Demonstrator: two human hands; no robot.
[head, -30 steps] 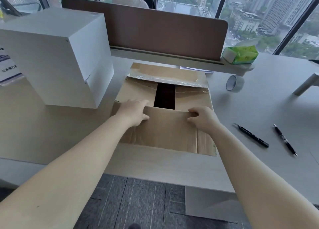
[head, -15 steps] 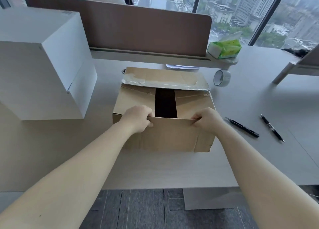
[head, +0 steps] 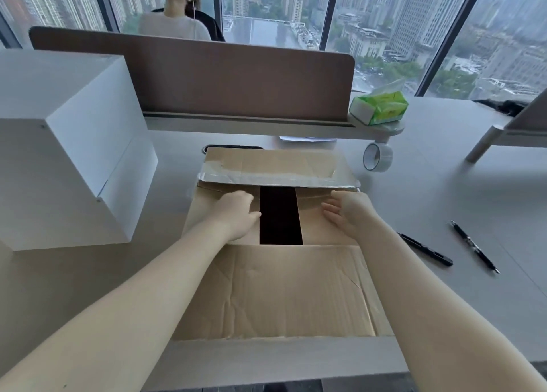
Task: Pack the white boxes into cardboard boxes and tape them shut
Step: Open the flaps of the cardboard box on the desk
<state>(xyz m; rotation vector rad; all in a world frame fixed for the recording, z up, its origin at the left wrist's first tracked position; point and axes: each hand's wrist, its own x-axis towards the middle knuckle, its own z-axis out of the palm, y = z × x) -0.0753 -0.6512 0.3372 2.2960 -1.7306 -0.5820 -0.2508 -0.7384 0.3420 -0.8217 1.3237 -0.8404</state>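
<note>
Head view: cardboard box [head: 284, 291] directly under both hands, near flap folded down toward the body, far flap [head: 278, 167] beyond the fingertips with a strip of clear tape along its edge. Left hand [head: 236, 214] flat, palm down on the left inner flap, fingers straight and together. Right hand [head: 346, 214] resting on the right inner flap, fingers relaxed and slightly spread, gripping nothing. Hands apart, with a dark open gap [head: 279, 214] between them showing the box interior. Large white box [head: 65, 149] well to the left of the left hand, standing on the desk [head: 444, 202]. Tape roll [head: 377, 157] beyond and right of the right hand, upright on its edge. Two black pens [head: 450, 246] right of the right forearm, the nearer one just beside it. Green tissue pack [head: 380, 107] farther off, on the ledge behind the tape roll.
</note>
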